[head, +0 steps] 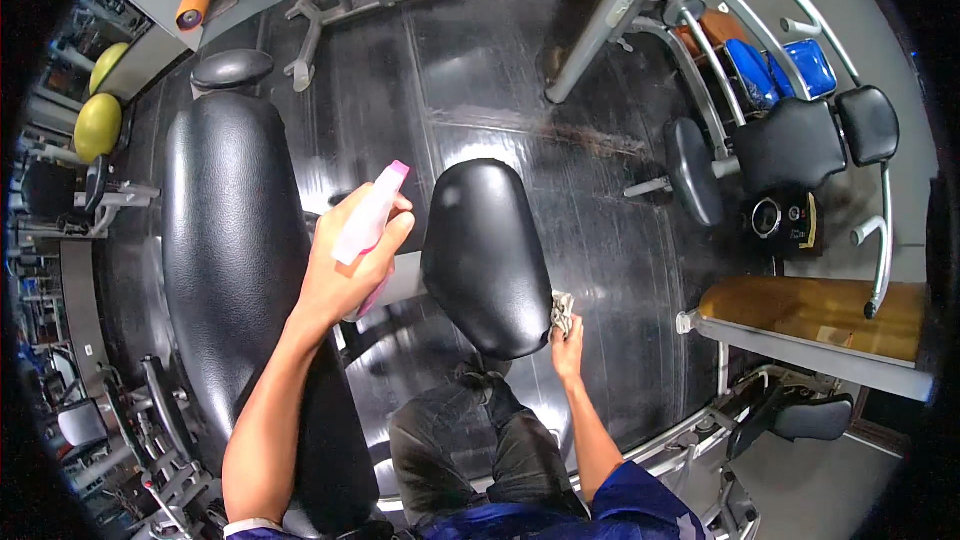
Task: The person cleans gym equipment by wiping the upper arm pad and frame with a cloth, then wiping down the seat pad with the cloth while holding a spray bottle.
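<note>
My left hand (pixel 337 262) is wrapped around a spray bottle with a whitish, pink-tipped spray head (pixel 371 214). It is raised above the gap between a long black padded bench (pixel 229 240) and a smaller black padded seat (pixel 484 255). To the right, my right hand (pixel 568 345) grips a crumpled patterned cloth (pixel 561 313). That cloth is against the right edge of the small seat, near its front end. Both pads look smooth and shiny. My left fingers and palm hide much of the bottle's body.
A grey metal post (pixel 600 30) stands ahead on the black floor. At right are a gym machine with black pads (pixel 791 142), a round-dialled speaker (pixel 780 221) and a brown padded board (pixel 817 315). Orange foam rollers (pixel 196 4) and a yellow-green ball (pixel 97 127) are at left.
</note>
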Tool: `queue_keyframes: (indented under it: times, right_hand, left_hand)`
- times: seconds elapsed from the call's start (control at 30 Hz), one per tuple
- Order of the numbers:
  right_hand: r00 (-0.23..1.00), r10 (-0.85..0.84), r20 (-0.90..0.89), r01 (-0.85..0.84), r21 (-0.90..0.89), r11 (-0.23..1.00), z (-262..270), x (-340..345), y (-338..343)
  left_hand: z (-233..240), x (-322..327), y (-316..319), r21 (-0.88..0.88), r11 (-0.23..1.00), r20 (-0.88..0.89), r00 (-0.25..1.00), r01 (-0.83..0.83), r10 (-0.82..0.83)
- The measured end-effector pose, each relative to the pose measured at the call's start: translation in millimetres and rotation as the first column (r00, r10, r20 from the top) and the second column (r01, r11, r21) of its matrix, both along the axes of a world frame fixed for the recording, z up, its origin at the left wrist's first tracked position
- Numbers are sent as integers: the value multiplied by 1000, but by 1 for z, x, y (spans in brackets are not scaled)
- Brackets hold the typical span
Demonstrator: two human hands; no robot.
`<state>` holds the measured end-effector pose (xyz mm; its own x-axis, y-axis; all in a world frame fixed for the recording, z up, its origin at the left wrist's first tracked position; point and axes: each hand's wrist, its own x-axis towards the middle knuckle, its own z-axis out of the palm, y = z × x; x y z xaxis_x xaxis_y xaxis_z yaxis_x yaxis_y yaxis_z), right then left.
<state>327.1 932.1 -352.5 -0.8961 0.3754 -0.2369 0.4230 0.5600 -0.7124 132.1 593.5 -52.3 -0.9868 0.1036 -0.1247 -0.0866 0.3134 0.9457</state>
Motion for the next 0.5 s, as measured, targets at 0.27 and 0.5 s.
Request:
queue_keyframes:
  times: [0.27,0.5]
  right_hand:
    - [910,-392,139,415,-273,868,0,38,-39]
    - [643,-680,352,734,-538,415,-37,77,-86]
  left_hand:
    - [5,1,4,14,1000,-1,1000,-14,14]
    - [10,0,0,-27,999,12,1000,-17,17]
